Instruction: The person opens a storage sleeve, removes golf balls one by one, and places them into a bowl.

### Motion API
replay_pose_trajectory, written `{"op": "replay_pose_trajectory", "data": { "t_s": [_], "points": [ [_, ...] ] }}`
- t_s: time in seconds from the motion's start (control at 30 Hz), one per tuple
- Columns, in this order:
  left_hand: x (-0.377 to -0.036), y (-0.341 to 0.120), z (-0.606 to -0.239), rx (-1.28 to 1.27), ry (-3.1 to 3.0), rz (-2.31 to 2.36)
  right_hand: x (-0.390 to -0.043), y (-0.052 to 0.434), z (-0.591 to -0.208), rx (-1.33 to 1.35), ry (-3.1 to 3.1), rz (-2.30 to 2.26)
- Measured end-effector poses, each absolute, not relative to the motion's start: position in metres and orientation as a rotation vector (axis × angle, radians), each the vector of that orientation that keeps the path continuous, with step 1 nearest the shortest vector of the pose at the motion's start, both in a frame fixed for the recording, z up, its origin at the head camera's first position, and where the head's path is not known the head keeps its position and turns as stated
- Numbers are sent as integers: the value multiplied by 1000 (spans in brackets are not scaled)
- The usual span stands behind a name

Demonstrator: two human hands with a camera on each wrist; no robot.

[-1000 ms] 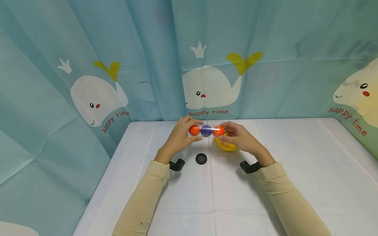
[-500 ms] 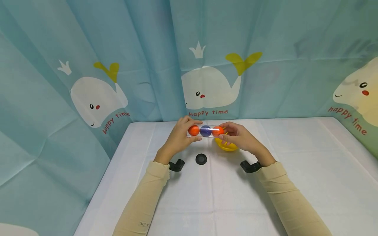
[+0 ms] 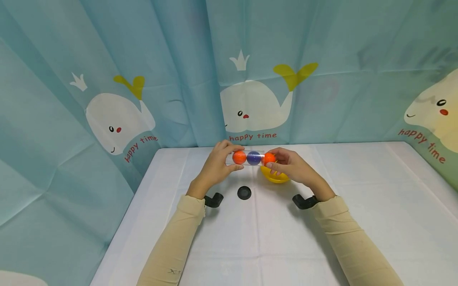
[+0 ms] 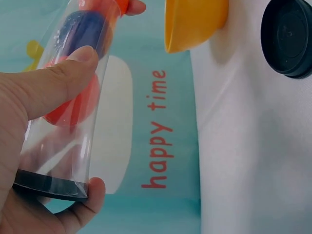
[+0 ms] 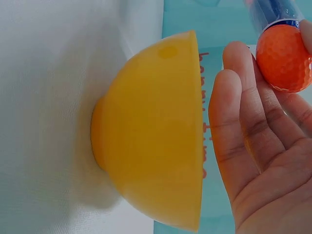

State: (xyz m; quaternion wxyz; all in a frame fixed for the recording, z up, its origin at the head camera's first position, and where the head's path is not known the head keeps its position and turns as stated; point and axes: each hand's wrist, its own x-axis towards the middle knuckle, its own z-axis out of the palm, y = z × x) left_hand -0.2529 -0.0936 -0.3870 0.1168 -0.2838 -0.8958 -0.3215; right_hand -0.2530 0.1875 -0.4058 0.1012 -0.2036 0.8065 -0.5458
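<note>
My left hand (image 3: 218,165) grips a clear plastic tube (image 3: 250,158) held level above the table, its black-capped end (image 4: 48,185) in my palm. Inside lie an orange ball (image 3: 239,157) and a blue ball (image 3: 253,158). A second orange ball (image 3: 269,158) sticks halfway out of the tube's open end (image 5: 273,12). My right hand (image 3: 290,167) meets it there, thumb above and fingers (image 5: 243,136) below, pinching that orange ball (image 5: 284,57). A yellow bowl (image 3: 274,176) stands on the table just under my right hand.
A loose black round cap (image 3: 244,193) lies on the white tablecloth (image 3: 257,238) in front of the tube. Blue curtains with whale prints (image 3: 250,107) close off the back and both sides. Black wrist camera mounts (image 3: 214,200) sit at each cuff.
The balls have slid to the right inside the tube, and the right-hand orange ball now pokes out into my right fingers. Both hands stay almost in place.
</note>
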Motion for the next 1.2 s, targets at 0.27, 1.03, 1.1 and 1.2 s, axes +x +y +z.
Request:
{"op": "replay_pose_trajectory", "data": {
  "t_s": [0.27, 1.03, 1.1, 1.2],
  "points": [
    [-254, -94, -389, -839, -2621, -935, -252, 187, -406, -623, 2389, -1625],
    [-257, -96, -393, -766, -2676, -960, -254, 202, -402, -574, 2589, -1568],
    [-257, -96, -393, -767, -2675, -963, -255, 204, -402, -578, 2606, -1565],
    [-257, -96, -394, -774, -2669, -966, -256, 207, -403, -584, 2635, -1552]
  ]
}}
